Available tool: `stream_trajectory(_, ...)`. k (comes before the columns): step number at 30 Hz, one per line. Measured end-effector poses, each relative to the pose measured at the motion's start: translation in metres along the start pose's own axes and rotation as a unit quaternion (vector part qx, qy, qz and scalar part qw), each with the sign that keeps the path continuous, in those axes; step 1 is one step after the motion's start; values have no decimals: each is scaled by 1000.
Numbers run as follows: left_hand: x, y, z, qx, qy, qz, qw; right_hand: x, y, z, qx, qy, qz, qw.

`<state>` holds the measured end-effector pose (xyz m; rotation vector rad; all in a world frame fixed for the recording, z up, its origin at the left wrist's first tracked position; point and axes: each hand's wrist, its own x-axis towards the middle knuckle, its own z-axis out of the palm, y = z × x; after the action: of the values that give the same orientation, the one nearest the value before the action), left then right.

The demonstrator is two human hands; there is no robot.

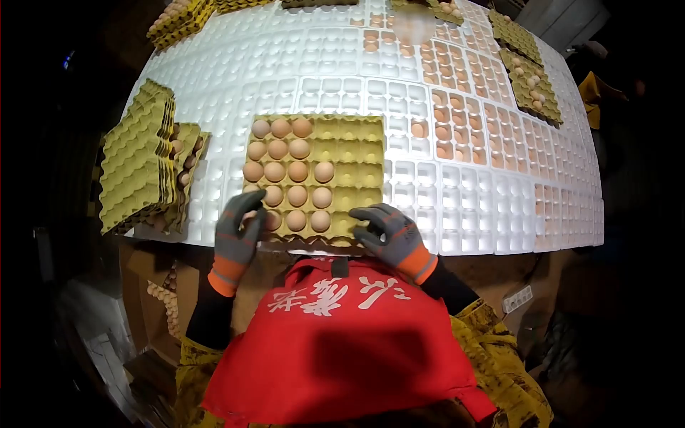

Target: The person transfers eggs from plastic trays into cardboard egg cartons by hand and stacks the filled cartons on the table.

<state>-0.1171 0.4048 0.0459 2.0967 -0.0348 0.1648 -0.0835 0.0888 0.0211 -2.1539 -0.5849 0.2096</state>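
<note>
"Where is your left hand (238, 230)?"

"At the near left corner of the yellow-green egg tray (347, 153), partly open. My gloved thumb and forefinger stand apart among the brown eggs (297, 171) there; I can't tell whether they have hold of one."

"And your right hand (389, 235)?"

"At the tray's near right corner, fingers loosely bent, gloved as well. I can't tell whether it grips the edge."

"How do those eggs sit?"

"Across the tray's left side: three in each of the two far rows, four in the third. Nearer me, my left fingers hide some. The cups on the right show bare."

"What lies around it?"

"White plastic trays (332, 93), beneath and beyond; many to my right have eggs in their cups. One lone egg (419, 129) sits just past my tray's right edge. On my left leans a stack of egg trays (135, 153), and far right lies a tray with a few eggs (529, 84)."

"Lower down?"

"My red apron (278, 364), and a cardboard box (139, 296) holding more eggs, low on my left."
</note>
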Motion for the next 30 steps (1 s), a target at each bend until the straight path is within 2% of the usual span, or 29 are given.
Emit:
stream_trajectory(1,-5,6,1,41,-38,27,998,5,-7,9,-33,-14,-21,999)
stream_trajectory(2,-10,5,2,137,-51,75,986,10,-11,20,-68,-16,-44,997)
stream_trajectory(3,-11,3,6,196,-52,156,967,18,-20,28,-115,-30,-57,991)
stream_trajectory(5,-8,-4,14,271,-116,191,936,30,-29,49,-196,-17,-85,977)
stream_trajectory(7,-5,-10,28,359,-190,213,889,38,-33,65,-216,-42,-68,973)
stream_trajectory(8,-4,-25,39,418,-166,256,856,42,-33,68,-227,-53,-60,971)
stream_trajectory(9,-2,-30,44,405,-161,247,865,43,-29,67,-160,-39,-46,985)
stream_trajectory(11,7,-33,43,350,-194,203,894,38,-17,55,-23,-7,-15,1000)
stream_trajectory(12,11,-29,36,278,-172,191,925,39,-10,47,103,18,-6,994)
stream_trajectory(13,13,-23,27,206,-146,179,951,38,-5,40,320,19,73,945)
stream_trajectory(14,13,-18,21,27,-130,43,990,34,1,22,438,3,121,891)
stream_trajectory(15,15,-18,12,-142,-115,-74,980,35,-2,4,548,-14,160,821)
stream_trajectory(17,23,-16,-7,-398,-66,-197,893,40,-6,-2,581,-2,173,795)
stream_trajectory(18,29,-11,-8,-442,-66,-213,869,47,-7,1,399,7,204,894)
stream_trajectory(19,33,-36,-11,-502,-132,-203,830,50,1,16,176,72,32,981)
stream_trajectory(20,37,-26,-5,-315,-142,-148,927,55,-23,13,45,28,54,997)
stream_trajectory(21,42,-14,7,-113,-141,-88,980,58,-19,26,-97,25,-12,995)
stream_trajectory(22,44,-7,19,49,-144,47,987,62,-24,32,-227,-21,-17,974)
stream_trajectory(23,42,-5,32,208,-138,176,952,67,-23,44,-328,-68,-6,942)
stream_trajectory(25,35,-30,62,412,-132,232,871,70,-19,49,-308,-61,-3,950)
stream_trajectory(26,40,-22,70,451,-183,154,860,69,-16,46,-239,-20,0,971)
stream_trajectory(28,50,-12,60,389,-194,146,889,68,9,39,-15,24,26,999)
stream_trajectory(30,52,-17,53,330,-177,143,916,71,22,22,176,42,81,980)
